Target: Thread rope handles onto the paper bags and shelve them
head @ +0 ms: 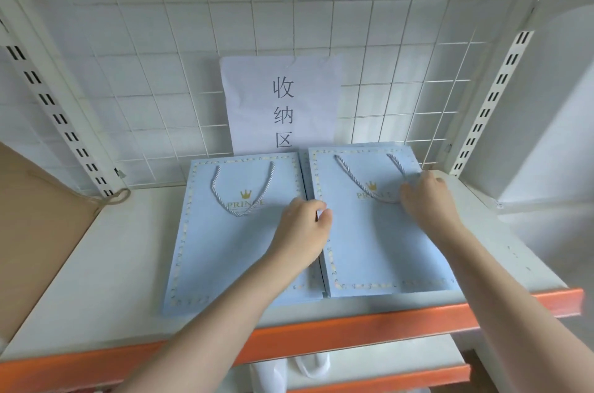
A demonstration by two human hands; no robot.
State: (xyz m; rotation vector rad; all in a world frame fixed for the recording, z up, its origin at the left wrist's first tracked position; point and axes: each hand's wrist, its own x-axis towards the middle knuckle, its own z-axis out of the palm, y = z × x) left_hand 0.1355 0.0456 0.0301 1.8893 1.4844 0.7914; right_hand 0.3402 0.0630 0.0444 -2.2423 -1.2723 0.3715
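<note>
Two flat light-blue paper bags with gold crown logos lie side by side on the white shelf (pixel 106 264). The left bag (pixel 225 248) shows a grey-white rope handle (pixel 239 190) looped on its face. On the right bag (pixel 373 241), which tops a small stack, another rope handle (pixel 353 178) is partly covered by my right hand (pixel 424 199), whose fingers rest flat on the bag near its right edge. My left hand (pixel 302 228) pinches the right bag's left edge, where the two bags meet.
A wire grid back panel (pixel 144 71) carries a paper sign (pixel 283 103) with printed characters. A brown paper bag with a rope handle (pixel 35 215) leans at the left. The shelf has an orange front rail (pixel 353 328); a lower shelf (pixel 385 367) holds white items.
</note>
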